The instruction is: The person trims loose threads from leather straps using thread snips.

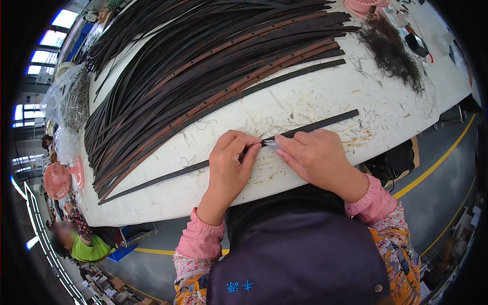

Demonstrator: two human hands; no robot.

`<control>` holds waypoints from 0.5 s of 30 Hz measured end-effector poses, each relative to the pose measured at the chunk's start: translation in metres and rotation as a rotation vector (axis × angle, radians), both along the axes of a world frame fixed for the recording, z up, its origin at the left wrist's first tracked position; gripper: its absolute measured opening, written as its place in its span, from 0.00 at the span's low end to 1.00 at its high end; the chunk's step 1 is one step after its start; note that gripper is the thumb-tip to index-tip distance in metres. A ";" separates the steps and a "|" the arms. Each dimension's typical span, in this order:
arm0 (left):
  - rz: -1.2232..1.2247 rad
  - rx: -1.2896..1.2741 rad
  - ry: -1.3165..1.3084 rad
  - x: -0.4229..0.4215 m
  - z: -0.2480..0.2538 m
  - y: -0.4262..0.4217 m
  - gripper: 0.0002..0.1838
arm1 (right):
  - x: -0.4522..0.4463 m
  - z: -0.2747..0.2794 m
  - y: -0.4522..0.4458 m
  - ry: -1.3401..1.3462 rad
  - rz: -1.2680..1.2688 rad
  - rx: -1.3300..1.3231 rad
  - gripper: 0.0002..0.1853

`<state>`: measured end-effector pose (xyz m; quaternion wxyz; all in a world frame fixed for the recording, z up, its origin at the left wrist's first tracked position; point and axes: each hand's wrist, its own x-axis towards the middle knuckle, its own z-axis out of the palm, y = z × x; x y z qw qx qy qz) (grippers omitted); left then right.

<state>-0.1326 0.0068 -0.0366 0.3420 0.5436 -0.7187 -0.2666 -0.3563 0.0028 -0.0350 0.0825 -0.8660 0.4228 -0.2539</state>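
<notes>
Close work on one dark strip: steady pinch, light tool

A narrow dark strip [335, 120] lies across the white counter [305, 91] in front of the person, running from 8 o'clock to 2 o'clock of the point where the hands meet. The left hand [230, 158] is closed in a pinch, thumb and forefinger drawn together at the strip; whether they also catch a thread is too small to tell. The right hand [323, 156] is curled, its thumb and forefinger closed on a small shiny tool [273, 144] that points at 9 o'clock, its tip beside the left fingertips.

For work this fine, the strip is best kept flat and pinned close to the tip, so it cannot twist or slide. The left fingertips should sit just out of the tip's line. Small, light strokes with the right wrist steadied would likely spare the strip's surface; heavy pressure could scratch it.

A broad spread of similar strips [203, 76] lies at 11 o'clock, apart from this one, and a heap of dark threads [391, 51] lies between 1 and 2 o'clock.
</notes>
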 end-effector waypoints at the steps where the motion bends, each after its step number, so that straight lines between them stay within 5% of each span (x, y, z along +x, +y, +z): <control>1: -0.002 0.000 0.000 0.000 0.000 0.000 0.05 | 0.000 0.000 0.000 -0.002 0.003 0.003 0.13; 11: -0.014 0.005 -0.057 0.002 0.002 0.000 0.04 | -0.001 -0.003 0.000 -0.030 0.014 0.039 0.12; 15: 0.123 -0.161 -0.523 0.029 0.002 -0.003 0.07 | -0.002 -0.001 -0.001 -0.014 0.024 0.041 0.12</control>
